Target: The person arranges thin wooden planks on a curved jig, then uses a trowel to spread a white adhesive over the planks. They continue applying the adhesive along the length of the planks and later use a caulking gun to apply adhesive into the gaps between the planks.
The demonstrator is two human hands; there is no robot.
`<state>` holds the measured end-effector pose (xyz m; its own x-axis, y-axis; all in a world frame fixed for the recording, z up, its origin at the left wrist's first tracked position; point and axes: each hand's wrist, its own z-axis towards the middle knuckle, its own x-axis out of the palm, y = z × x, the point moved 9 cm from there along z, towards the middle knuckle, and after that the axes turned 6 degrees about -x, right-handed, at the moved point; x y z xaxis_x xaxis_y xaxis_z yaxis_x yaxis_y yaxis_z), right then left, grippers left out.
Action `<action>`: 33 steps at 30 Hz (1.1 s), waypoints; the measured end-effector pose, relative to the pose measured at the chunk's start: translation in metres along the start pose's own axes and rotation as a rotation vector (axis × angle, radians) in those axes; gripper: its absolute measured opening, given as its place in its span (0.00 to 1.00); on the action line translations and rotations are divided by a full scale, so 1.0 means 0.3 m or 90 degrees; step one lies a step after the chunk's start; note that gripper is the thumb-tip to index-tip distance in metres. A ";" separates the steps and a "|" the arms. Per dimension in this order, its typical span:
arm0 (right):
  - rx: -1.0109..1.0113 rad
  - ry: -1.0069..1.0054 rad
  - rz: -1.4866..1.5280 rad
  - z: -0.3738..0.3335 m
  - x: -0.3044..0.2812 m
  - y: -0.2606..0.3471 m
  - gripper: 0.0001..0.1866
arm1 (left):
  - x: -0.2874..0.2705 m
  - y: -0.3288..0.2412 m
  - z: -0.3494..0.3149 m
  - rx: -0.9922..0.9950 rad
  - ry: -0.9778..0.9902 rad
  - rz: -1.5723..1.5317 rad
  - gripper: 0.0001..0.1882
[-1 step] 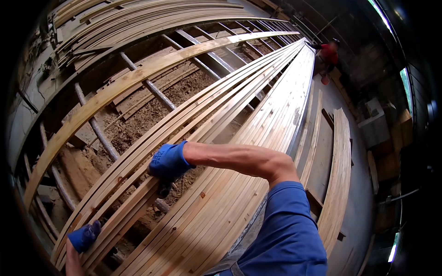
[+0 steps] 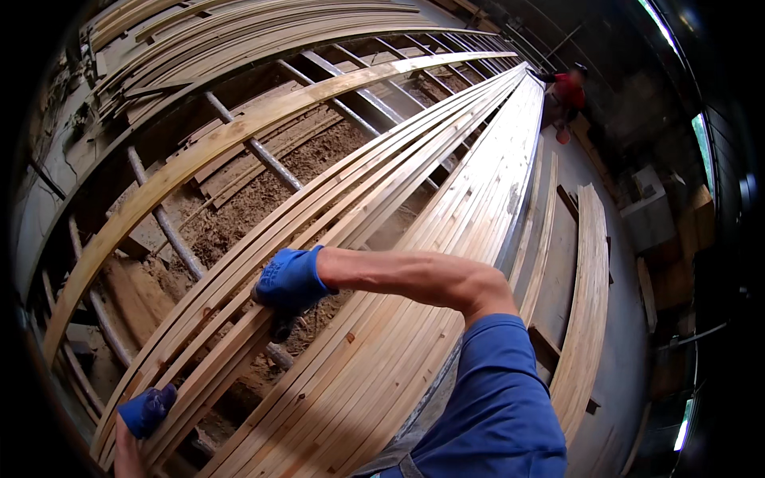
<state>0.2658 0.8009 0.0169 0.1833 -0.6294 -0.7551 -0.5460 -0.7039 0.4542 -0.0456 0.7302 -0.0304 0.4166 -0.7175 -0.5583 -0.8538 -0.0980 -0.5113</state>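
Left fingers [image 2: 166, 395] touching — right fingers [image 2: 268, 296] gripping wooden strips [image 2: 213, 360].

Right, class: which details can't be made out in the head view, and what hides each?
Head view:
- Right hand in a blue glove: underside of its grip, hidden by the glove's own back.
- Left hand in a blue-purple glove: rest of its forearm, cut off by the lower edge.
- Wide bed of long, pale wooden strips: near ends, cut off by the lower edge.
- Distant person in red: hands, too small.
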 end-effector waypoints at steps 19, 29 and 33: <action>0.090 -0.278 -0.123 -0.037 0.203 -0.101 0.25 | 0.194 -0.228 -0.105 0.075 -0.608 0.290 0.33; -0.008 -0.406 -0.115 -0.056 0.144 -0.050 0.24 | 0.216 -0.212 -0.111 0.133 -0.505 0.196 0.27; 0.021 -0.477 -0.147 -0.163 0.171 0.018 0.18 | 0.229 -0.224 -0.195 0.164 -0.568 0.064 0.21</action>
<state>0.3123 0.7487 0.0036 -0.2988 -0.0695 -0.9518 -0.5872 -0.7727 0.2409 0.0221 0.6470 0.0037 0.5216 0.0910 -0.8483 -0.8477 0.1678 -0.5032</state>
